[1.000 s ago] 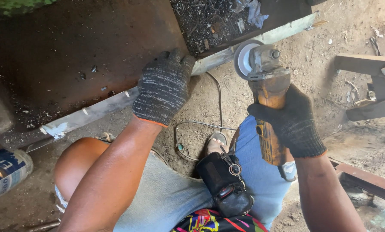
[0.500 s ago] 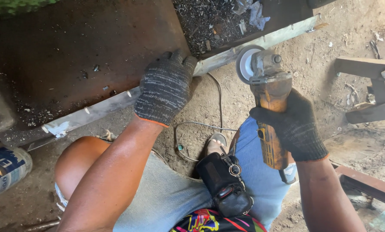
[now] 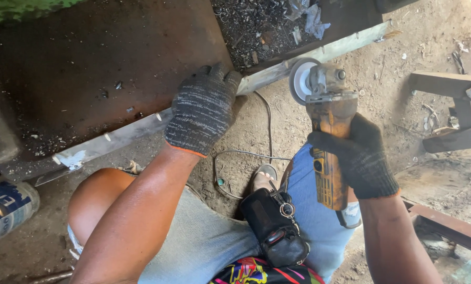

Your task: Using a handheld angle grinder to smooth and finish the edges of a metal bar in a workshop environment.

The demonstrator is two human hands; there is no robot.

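Observation:
My left hand [image 3: 203, 109], in a dark knit glove, presses flat on the bright ground edge of a rusty steel plate [image 3: 99, 79]. My right hand [image 3: 357, 155], also gloved, is wrapped around the body of an orange angle grinder [image 3: 327, 131]. Its disc [image 3: 300, 80] hangs just off the plate's pale edge strip [image 3: 277, 67], to the right of my left hand; whether it touches the strip I cannot tell. The grinder's cord [image 3: 246, 153] loops over the dirt below the plate.
I crouch on sandy ground; my knees, a sandalled foot [image 3: 263, 178] and a black pouch with keys [image 3: 272, 226] fill the bottom middle. Metal scraps [image 3: 262, 26] lie on the plate. A can [image 3: 7, 210] lies at left. Rusty steel sections [image 3: 451, 113] stand at right.
The grinder and my right hand have shifted slightly down and right in view. My left hand stays pressed on the plate edge.

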